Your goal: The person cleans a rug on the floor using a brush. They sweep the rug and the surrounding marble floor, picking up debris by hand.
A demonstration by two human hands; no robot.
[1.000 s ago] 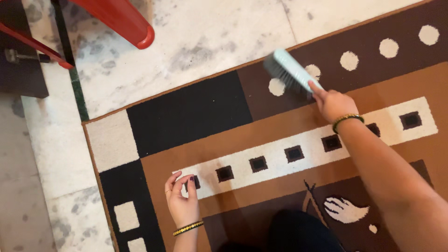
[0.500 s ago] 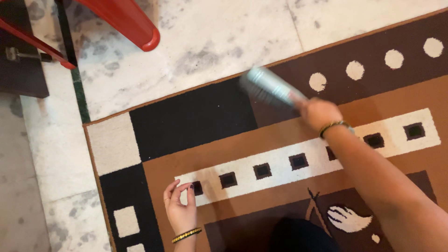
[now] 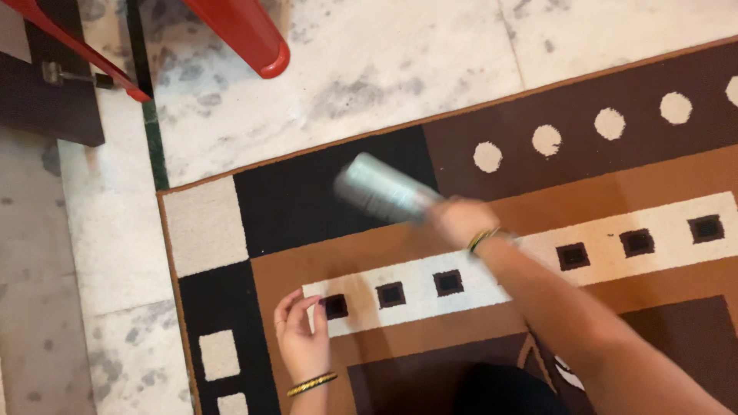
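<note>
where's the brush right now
In the head view, the pale blue brush is near the middle, held in the right hand, over the black patch of the patterned rug near its far edge.

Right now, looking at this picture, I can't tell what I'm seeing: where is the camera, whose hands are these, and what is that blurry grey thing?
There is no machine here. The camera sits on a person's head and looks straight down at their own two bare hands, so you see roughly what they see.

The right hand, with a bangle at the wrist, grips the handle of a pale blue hand brush. The brush is blurred by motion, over the black panel of the rug. The left hand, also wearing a bangle, rests on the rug with curled fingers beside a small dark square.

The surface is a patterned rug in brown, black and cream, with dots and squares. It lies on a pale marble floor. At the top left is part of a red plastic chair.
</note>
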